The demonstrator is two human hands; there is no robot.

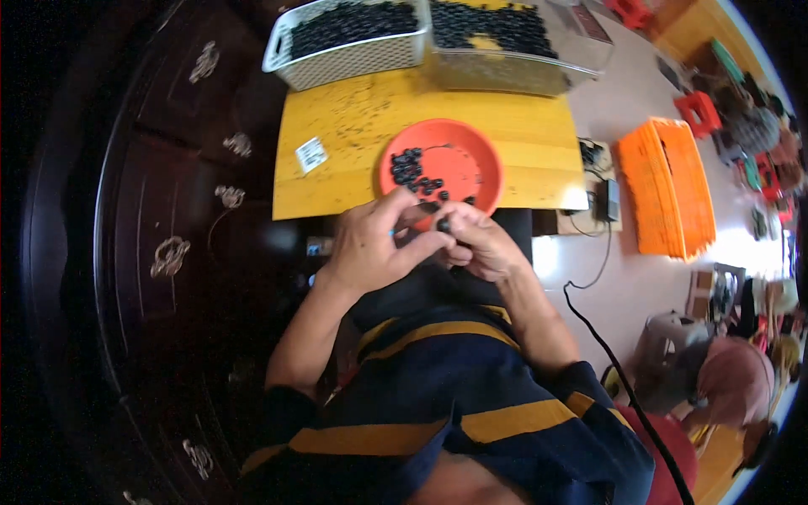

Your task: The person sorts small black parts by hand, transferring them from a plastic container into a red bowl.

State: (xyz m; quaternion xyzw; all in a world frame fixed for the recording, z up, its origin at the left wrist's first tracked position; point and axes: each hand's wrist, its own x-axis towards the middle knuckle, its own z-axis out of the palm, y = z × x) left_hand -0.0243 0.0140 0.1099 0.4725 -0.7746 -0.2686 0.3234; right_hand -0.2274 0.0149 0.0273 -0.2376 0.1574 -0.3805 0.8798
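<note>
Just in front of my body, over the near rim of a round red-orange dish point(471, 156), my two hands meet. My right hand point(486, 246) pinches a small, rounded black piece point(443, 225) between thumb and fingertips. Facing it, my left hand point(369, 244) has its fingers curled, with its thumb reaching toward the right hand. A dark bit shows by the left fingertips; its shape is blurred, and the fingers hide part of it. Several similar black pieces point(406, 167) lie in the left and near part of the dish.
The dish stands on a yellow table point(522, 135) with dark crumbs and a white printed label point(310, 155). Behind it are a white basket point(353, 57) and a clear bin point(505, 76), both holding black pieces. An orange crate point(669, 189), black cable point(602, 332) and another person point(736, 383) are to the right.
</note>
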